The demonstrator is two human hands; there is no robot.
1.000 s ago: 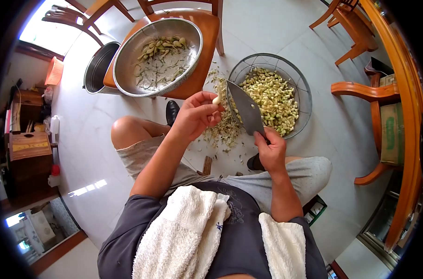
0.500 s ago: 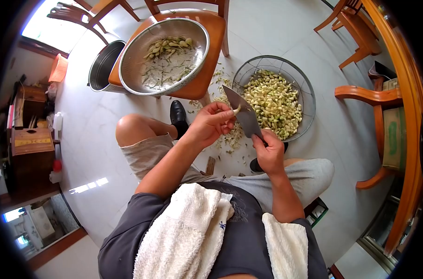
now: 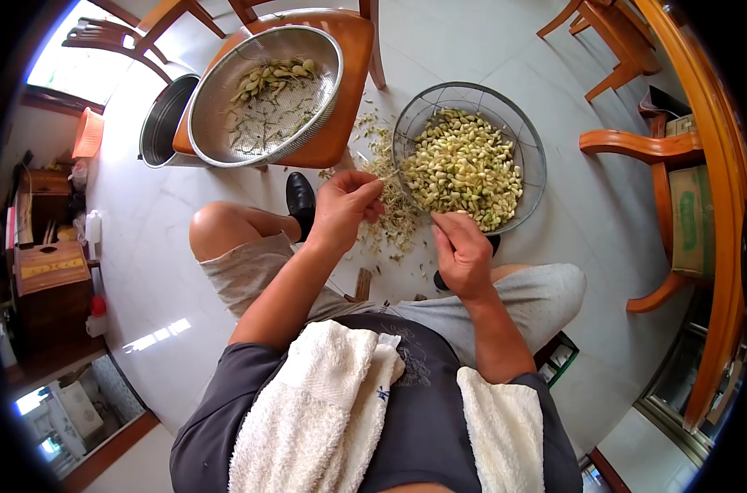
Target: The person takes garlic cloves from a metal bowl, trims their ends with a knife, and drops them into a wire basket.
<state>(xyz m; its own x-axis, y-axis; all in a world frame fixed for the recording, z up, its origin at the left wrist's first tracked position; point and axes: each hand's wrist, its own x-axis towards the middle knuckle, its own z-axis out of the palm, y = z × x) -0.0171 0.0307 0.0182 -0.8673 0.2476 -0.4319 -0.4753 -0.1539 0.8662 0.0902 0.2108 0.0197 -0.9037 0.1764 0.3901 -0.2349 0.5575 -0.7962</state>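
Observation:
My left hand (image 3: 346, 207) is closed in a pinch over the floor scraps, with the pale tip of a small bulb (image 3: 382, 178) showing past thumb and fingers. Just in front of the wire basket (image 3: 540, 152), my right hand (image 3: 462, 253) is wrapped round a cleaver. Its blade (image 3: 412, 194) is turned edge-on, so hardly any of it shows. The basket on the floor holds a heap of pale yellow-green bulbs (image 3: 464, 164). Peelings and trimmings (image 3: 387, 218) lie scattered on the floor below both hands.
A perforated steel colander (image 3: 328, 103) with several stalked bulbs (image 3: 272, 80) rests on a wooden chair (image 3: 353, 53) ahead to the left. Beside the chair stands a metal bucket (image 3: 153, 131). Wooden furniture (image 3: 649, 146) and a cardboard box (image 3: 692, 222) are at the right.
The cleaver has turned from showing its broad face to nearly edge-on. Both hands have shifted slightly, my left hand drawing back from the blade. The whole view has moved a little.

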